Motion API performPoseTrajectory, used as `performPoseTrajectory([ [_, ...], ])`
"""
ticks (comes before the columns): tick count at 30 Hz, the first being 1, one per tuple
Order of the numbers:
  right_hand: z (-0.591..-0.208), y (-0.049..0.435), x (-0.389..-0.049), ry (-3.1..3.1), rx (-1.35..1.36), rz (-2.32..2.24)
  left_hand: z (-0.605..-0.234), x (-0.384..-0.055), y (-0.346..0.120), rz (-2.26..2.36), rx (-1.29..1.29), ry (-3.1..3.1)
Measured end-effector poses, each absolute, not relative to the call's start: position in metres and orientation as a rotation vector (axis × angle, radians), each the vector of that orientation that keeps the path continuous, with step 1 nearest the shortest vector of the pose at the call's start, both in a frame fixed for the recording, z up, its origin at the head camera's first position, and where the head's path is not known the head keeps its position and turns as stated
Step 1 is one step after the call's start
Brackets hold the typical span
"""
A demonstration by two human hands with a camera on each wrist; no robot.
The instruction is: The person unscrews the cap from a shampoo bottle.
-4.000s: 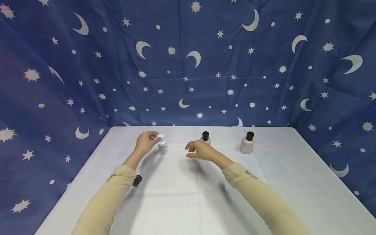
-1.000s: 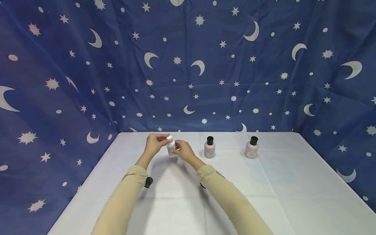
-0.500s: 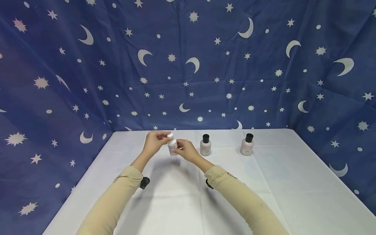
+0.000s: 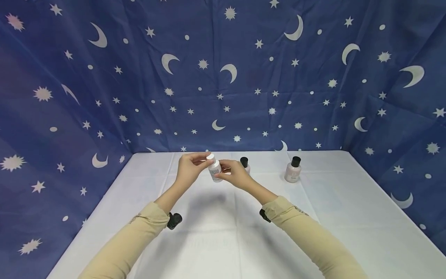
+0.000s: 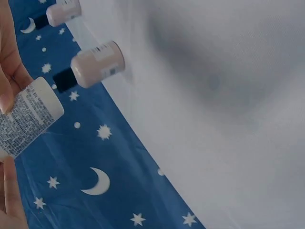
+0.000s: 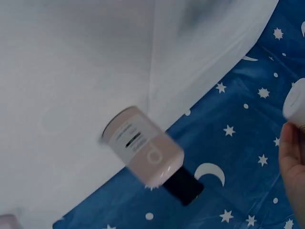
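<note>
A small white bottle [image 4: 215, 173] with a white cap [image 4: 210, 157] is held up off the table between both hands, tilted with its cap toward the left. My left hand [image 4: 189, 169] pinches the cap between thumb and fingers. My right hand [image 4: 239, 176] grips the lower body from the right side. Dense small print covers the white bottle [image 5: 31, 114] in the left wrist view, its base turned toward the table. Only part of the white bottle [image 6: 296, 102] shows at the right edge of the right wrist view, above the right fingertips [image 6: 289, 138].
Two pale pink bottles with black caps stand toward the back of the white-covered table [image 4: 223, 240]. The nearer pink bottle [image 4: 248, 169] is partly hidden behind my right hand; the other pink bottle [image 4: 292, 173] stands farther right. A blue moon-and-star curtain [image 4: 251, 77] encloses the back and sides.
Four seconds ago the white bottle stood on the table by my left hand, the right hand apart. Both hands now hold it, lifted, tilted and shifted right, higher than half a second ago.
</note>
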State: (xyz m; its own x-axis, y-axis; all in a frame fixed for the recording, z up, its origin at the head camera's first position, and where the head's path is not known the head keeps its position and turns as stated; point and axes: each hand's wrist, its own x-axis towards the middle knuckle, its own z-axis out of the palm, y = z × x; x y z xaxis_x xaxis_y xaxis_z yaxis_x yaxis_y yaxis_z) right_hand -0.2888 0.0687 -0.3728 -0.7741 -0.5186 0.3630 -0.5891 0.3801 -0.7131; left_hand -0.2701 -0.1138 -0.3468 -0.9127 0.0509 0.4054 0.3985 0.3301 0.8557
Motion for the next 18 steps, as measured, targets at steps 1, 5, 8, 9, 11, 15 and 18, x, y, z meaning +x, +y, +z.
performPoseTrajectory([
  [1,-0.372,0.072,-0.288,-2.541,1.036,1.36,-0.346,-0.267,-0.112,-1.616,-0.403,-2.283],
  [5,-0.366,0.084,-0.281,-2.544,1.069,1.363,-0.341,-0.257,-0.107,-1.646,-0.418,-2.257],
  [8,-0.362,0.091,-0.271,-2.538,1.073,1.4,-0.337,-0.249,-0.104,-1.673,-0.453,-2.252],
  [9,-0.36,0.093,-0.267,-2.531,1.07,1.422,-0.335,-0.246,-0.103,-1.683,-0.464,-2.252],
  [11,-0.358,0.096,-0.26,-2.513,1.061,1.467,-0.331,-0.24,-0.102,-1.702,-0.483,-2.248],
  [15,-0.355,0.102,-0.246,-2.472,1.041,1.541,-0.324,-0.229,-0.098,-1.746,-0.499,-2.233],
  [18,-0.354,0.107,-0.236,-2.454,1.015,1.591,-0.32,-0.222,-0.096,-1.778,-0.52,-2.231],
])
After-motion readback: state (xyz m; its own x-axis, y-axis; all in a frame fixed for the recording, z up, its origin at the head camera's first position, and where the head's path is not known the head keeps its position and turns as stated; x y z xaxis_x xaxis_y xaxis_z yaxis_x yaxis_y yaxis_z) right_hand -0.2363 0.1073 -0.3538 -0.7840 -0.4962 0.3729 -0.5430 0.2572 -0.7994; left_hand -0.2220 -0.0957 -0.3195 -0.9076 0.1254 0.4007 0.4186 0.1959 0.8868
